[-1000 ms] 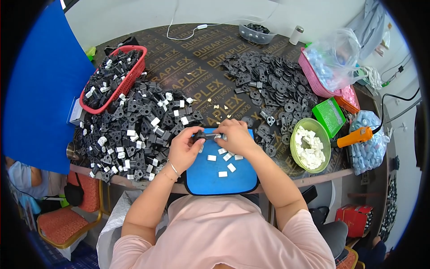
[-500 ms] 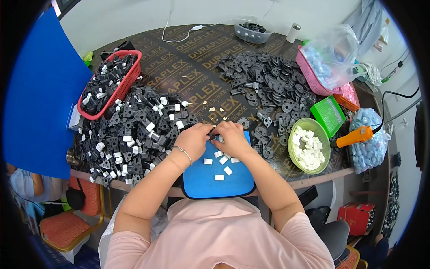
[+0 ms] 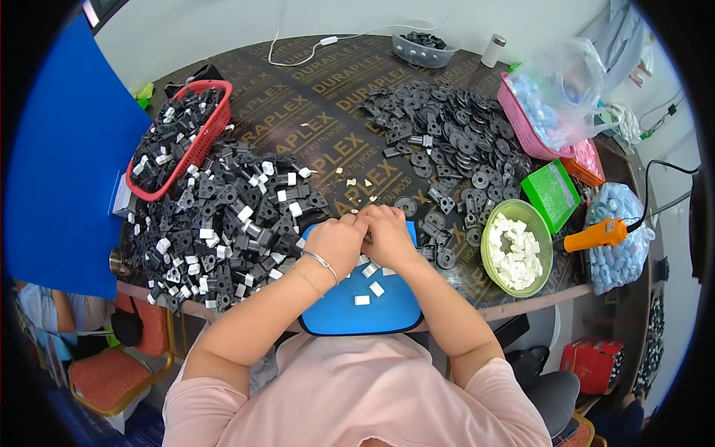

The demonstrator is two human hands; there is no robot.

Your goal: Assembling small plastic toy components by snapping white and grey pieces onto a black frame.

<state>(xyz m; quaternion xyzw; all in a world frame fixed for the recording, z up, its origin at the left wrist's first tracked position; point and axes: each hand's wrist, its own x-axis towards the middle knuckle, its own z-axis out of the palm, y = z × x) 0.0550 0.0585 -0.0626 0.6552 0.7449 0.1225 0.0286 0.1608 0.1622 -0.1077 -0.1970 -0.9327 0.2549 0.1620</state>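
Note:
Above the blue mat point(image 3: 357, 319), my left hand point(image 3: 337, 242) and my right hand point(image 3: 389, 237) meet with fingers bent and pressed together. Whatever they pinch is mostly hidden by the fingers; only a small dark bit shows between them. Several small white blocks point(image 3: 362, 300) lie on the mat just below my hands. To the left spreads a heap of black plastic parts point(image 3: 249, 216), many with white blocks on them. Pale crumb-like scraps point(image 3: 352, 182) are scattered on the dark tabletop beyond my fingertips.
A red basket point(image 3: 196, 153) of black parts stands at left. Black discs and brackets point(image 3: 465, 130) are heaped at right, near a yellow-green bowl point(image 3: 549, 257) of white blocks. An orange-handled corded tool point(image 3: 596, 236), green tray point(image 3: 551, 195) and pink basket point(image 3: 521, 128) lie beyond.
My left hand has shifted right and slightly toward me, closing up against the right hand. It now covers a white block that was in sight. The view has tilted slightly.

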